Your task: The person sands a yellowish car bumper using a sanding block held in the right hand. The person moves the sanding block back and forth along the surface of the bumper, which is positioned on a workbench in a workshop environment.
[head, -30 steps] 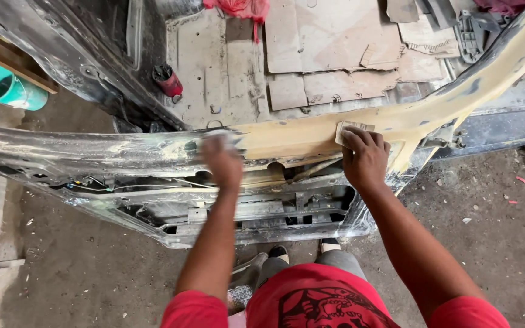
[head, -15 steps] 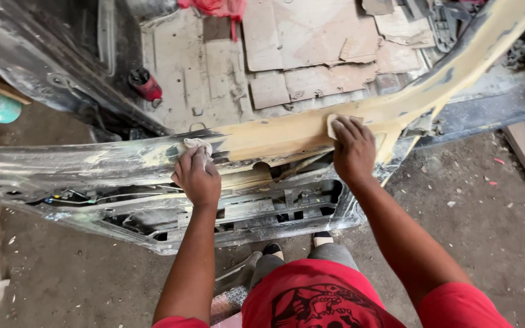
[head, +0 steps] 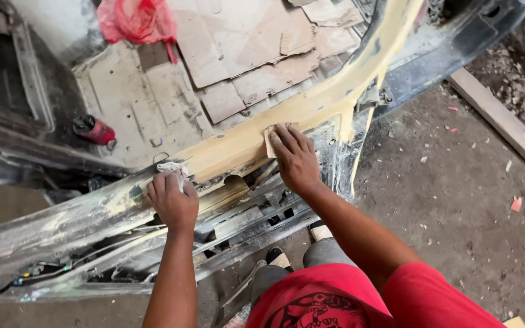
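My right hand [head: 296, 159] lies flat on a small tan square of sandpaper [head: 270, 140], pressing it onto the long yellow strip of filler [head: 244, 143] that runs along the sill of the stripped car body. My fingers are spread out straight, so they only press the paper down; they do not curl round it. My left hand [head: 172, 200] is closed on a crumpled grey-white rag [head: 171, 167], which sits on the same strip, further to my left where the yellow turns to scuffed grey metal [head: 74, 222].

Here is what I think could go wrong. The sandpaper is only pinned under flat fingers, so it could slip out if I push hard, and then my fingertips would rub on the rough filler. Just below my right hand there are open holes and sharp-looking metal edges [head: 256, 212]; a slip downward could scrape my knuckles. I am leaning far over, with my shoes [head: 279, 258] close to the body on dusty ground, so I could lose my footing. Pressing too long in one spot could dig a dip.
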